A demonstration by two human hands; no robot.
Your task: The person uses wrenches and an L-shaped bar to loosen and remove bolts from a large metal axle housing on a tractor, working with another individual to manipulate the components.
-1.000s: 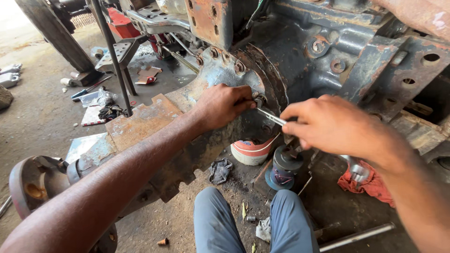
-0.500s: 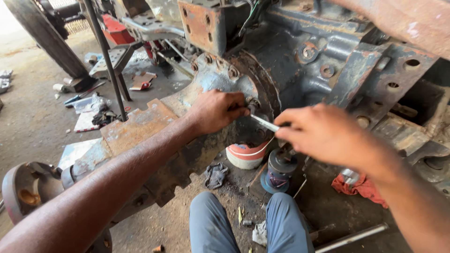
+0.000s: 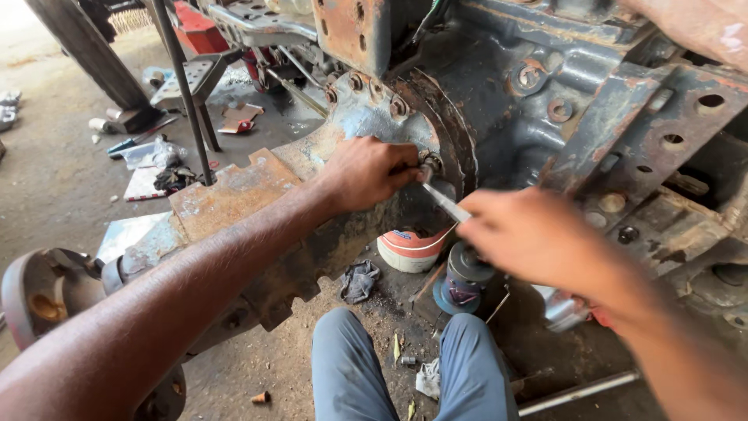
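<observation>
My right hand (image 3: 538, 238) closes around the wrench (image 3: 446, 203) handle; its long axis runs up-left to the bolt (image 3: 429, 162) on the housing (image 3: 499, 93) flange edge. My left hand (image 3: 374, 171), nearer, pinches the wrench head there. Since the earlier frame, my right hand has dropped lower along the handle, and the view has shifted.

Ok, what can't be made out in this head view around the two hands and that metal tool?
- Head of the slim silver metal wrench: hidden behind the left hand at the rusty bolt.
- Wrench handle: covered by the right hand, which is motion-blurred, so its grip is unclear.
- Small round grey tin: partly hidden under the right hand.
- Red and white round container: its contents are out of sight.
</observation>
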